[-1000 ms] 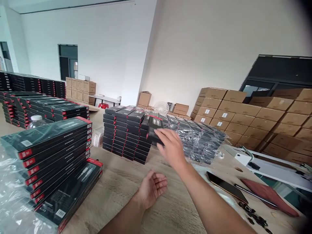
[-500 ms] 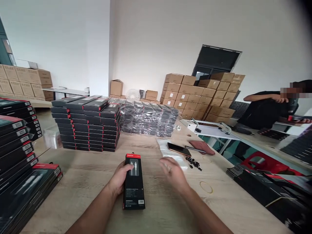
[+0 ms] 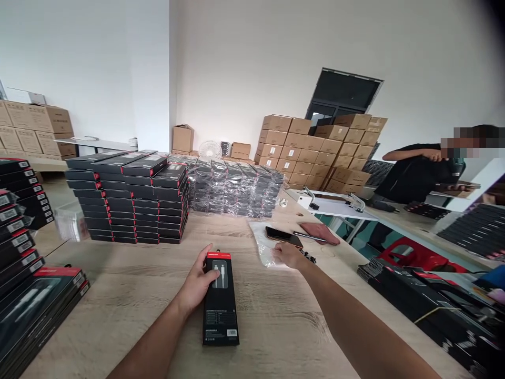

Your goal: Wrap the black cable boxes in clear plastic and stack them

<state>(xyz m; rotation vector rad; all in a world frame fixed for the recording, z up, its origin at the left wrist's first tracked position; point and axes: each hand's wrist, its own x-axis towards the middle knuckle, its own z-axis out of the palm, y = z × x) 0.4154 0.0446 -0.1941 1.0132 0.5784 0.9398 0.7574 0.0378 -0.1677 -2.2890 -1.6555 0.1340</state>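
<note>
My left hand [image 3: 199, 281] grips a slim black box [image 3: 221, 310] with a red top and a picture of a white cable, thumb across the picture. The box's lower end is near the table. Farther off, my right hand [image 3: 290, 255] has its fingers bent in a pinch on a clear plastic bag [image 3: 258, 237]; the fingertips are partly hidden. A dark phone [image 3: 282, 235] lies on the bag just beyond these fingers. Small black parts [image 3: 307, 256] sit beside the hand, partly covered by it.
Stacked black boxes [image 3: 130, 205] stand at the back left, with plastic-wrapped stacks [image 3: 232, 189] beside them. More boxes [image 3: 39, 300] line the left edge. A brown-red pouch [image 3: 321, 233] lies at the right. Banded black packages [image 3: 426, 310] are lower right. A person [image 3: 410, 168] works beyond.
My right hand has moved forward from above the table onto the plastic bag by the phone. My left hand keeps hold of the box. The view has shifted slightly.
</note>
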